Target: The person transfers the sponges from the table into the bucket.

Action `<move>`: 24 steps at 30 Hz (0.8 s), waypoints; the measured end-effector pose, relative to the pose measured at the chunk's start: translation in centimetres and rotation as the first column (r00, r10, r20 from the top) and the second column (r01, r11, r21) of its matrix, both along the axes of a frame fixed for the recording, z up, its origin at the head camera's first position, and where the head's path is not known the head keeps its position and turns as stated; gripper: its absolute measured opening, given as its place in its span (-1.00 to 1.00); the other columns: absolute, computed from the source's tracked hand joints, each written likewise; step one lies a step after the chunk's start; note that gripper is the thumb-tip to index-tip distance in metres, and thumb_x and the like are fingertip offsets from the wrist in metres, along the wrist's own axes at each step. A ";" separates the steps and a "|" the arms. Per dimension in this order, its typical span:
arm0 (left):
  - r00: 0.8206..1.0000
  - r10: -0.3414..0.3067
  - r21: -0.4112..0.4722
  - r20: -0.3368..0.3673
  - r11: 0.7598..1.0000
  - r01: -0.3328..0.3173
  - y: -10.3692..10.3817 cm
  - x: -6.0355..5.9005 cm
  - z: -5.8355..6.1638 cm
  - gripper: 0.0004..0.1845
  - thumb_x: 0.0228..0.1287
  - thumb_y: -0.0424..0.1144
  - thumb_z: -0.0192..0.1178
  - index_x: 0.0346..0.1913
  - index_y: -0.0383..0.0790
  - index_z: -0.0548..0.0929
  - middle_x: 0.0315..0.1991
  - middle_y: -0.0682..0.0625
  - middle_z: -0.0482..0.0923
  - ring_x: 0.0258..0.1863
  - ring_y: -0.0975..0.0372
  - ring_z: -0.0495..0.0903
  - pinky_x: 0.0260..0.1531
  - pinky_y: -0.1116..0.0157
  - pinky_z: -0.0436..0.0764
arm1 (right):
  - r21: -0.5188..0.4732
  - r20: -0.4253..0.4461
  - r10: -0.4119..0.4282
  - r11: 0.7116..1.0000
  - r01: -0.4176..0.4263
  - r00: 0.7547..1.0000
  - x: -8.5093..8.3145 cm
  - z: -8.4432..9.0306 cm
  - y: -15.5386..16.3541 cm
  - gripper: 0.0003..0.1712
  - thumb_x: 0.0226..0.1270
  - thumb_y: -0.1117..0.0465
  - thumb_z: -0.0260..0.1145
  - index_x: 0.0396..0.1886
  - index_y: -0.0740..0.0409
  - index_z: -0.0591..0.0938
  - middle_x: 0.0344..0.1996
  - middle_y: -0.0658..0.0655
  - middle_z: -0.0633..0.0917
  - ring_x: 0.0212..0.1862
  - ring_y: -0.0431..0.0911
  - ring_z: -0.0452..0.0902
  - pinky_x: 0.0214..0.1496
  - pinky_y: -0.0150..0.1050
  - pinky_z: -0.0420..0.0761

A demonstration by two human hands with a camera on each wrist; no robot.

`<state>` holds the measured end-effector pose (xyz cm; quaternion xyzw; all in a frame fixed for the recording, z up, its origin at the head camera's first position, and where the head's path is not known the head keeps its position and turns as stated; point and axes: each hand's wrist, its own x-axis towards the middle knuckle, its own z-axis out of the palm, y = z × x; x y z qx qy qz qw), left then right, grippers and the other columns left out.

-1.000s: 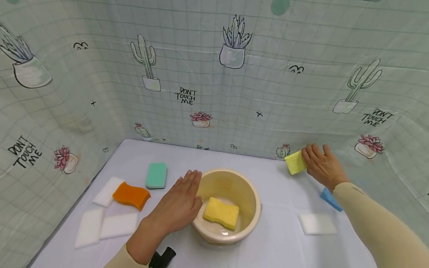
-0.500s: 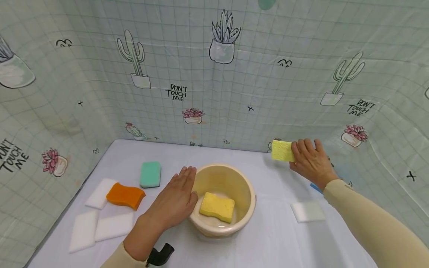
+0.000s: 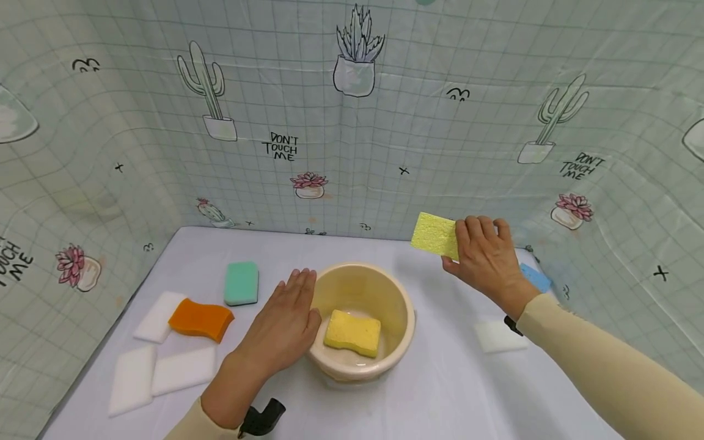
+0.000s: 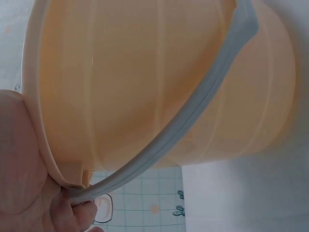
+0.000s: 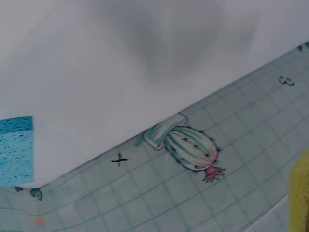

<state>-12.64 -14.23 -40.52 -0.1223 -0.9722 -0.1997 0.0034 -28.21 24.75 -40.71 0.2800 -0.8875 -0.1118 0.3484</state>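
Observation:
My right hand (image 3: 484,253) pinches a thin yellow sponge (image 3: 434,234) by its right edge, above the table right of the bucket. A yellow corner of that sponge (image 5: 300,193) enters the right wrist view. My left hand (image 3: 286,324) rests against the left rim of a cream bucket (image 3: 406,318), its fingers looking straight from above. In the left wrist view its fingertips (image 4: 84,215) touch the rim near the end of the grey handle (image 4: 186,116). A thicker, wavy-edged yellow sponge (image 3: 353,333) lies at the bottom of the bucket.
Left of the bucket lie a green sponge (image 3: 241,283), an orange sponge (image 3: 200,319) and several white sponges (image 3: 184,371). To the right are a blue sponge (image 3: 535,278) and a white sponge (image 3: 499,337). A printed curtain (image 3: 352,122) hangs along the table's back edge.
My right hand has lifted the thin yellow sponge off the right side and carried it left toward the bucket. The left hand stays at the rim while the head view has shifted slightly.

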 end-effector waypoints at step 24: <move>1.000 -0.008 -0.013 0.014 1.000 0.008 0.1 -0.2 0.3 -0.32 0.64 -0.13 -0.12 0.65 -0.42 0.12 0.67 -0.27 0.10 0.70 -0.09 0.02 0.66 -0.10 0.04 | -0.136 0.230 0.181 0.979 -0.152 0.956 8.5 4.3 -11.0 -0.18 0.12 -0.40 0.40 -0.03 0.25 0.55 -0.14 0.22 0.59 -0.09 0.17 0.44 -0.08 0.06 0.39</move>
